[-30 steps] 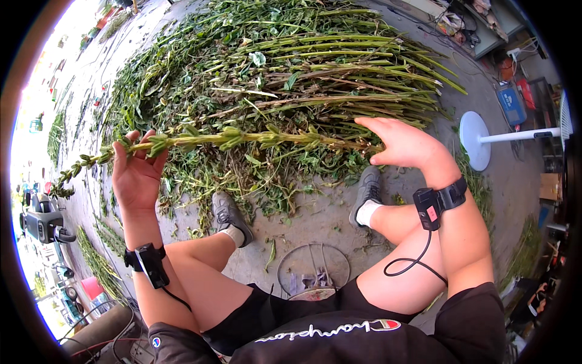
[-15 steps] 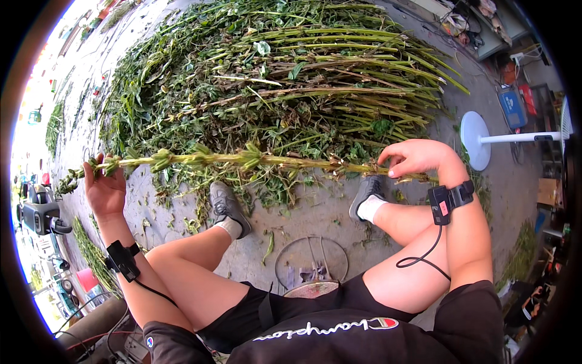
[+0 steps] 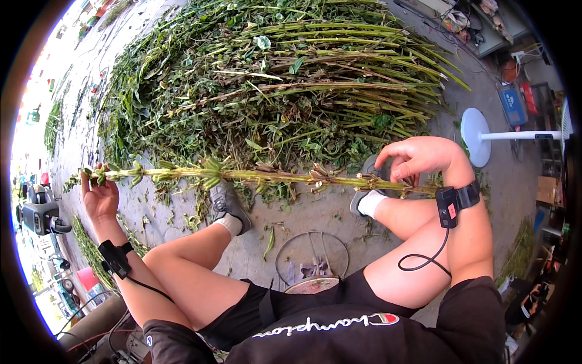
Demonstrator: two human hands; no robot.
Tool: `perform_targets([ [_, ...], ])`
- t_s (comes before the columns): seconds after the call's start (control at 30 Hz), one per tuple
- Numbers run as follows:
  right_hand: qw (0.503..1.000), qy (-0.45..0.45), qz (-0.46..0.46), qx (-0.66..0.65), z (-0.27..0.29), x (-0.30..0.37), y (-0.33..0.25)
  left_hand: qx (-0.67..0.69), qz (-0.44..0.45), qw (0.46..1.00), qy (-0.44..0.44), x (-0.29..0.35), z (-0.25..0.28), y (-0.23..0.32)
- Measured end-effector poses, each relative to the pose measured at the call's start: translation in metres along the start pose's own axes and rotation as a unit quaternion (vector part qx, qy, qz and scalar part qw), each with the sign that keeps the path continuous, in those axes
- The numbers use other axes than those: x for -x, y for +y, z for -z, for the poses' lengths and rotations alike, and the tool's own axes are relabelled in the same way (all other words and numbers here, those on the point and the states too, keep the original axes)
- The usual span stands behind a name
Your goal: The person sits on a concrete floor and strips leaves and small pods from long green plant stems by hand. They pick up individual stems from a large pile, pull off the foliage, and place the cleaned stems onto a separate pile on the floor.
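Observation:
A long green plant stalk with clusters of pods (image 3: 242,175), apparently sesame, stretches level across in front of my knees. My left hand (image 3: 102,201) pinches its thin, leafy tip at the far left, palm turned up. Over the thicker, browner end at the right, my right hand (image 3: 421,161) bends down from the wrist with fingers curled round the stalk; part of that grip is hidden. Beyond the stalk lies a wide heap of cut stalks and leaves (image 3: 273,97), cut ends pointing right.
A white fan (image 3: 476,138) lies at the right, near a blue box (image 3: 513,106). My shoes (image 3: 225,206) stand at the heap's near edge, with leaf scraps on the concrete floor (image 3: 303,212). A round metal-framed stool (image 3: 312,285) is under me. Dark machinery (image 3: 39,209) stands far left.
The stalk has shifted slightly right and nearer me at its middle, and its pods have turned. My left hand has moved a little lower; my right hand stays almost in place.

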State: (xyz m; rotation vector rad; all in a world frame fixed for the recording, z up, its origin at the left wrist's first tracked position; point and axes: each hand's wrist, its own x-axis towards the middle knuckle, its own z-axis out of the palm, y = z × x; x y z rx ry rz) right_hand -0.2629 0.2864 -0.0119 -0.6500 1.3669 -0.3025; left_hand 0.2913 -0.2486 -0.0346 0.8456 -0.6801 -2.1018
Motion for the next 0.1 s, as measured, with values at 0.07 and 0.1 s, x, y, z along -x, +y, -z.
perform_targets([
  [0.07,1.0,-0.014,0.014,-0.004,0.0026,0.0064,0.0034,0.011,-0.004,1.0,0.025,-0.0018,0.0166,0.0129],
  [0.1,1.0,-0.021,0.019,-0.008,0.0032,0.01,0.0055,0.011,-0.003,1.0,0.025,-0.0034,0.0181,0.0122],
])
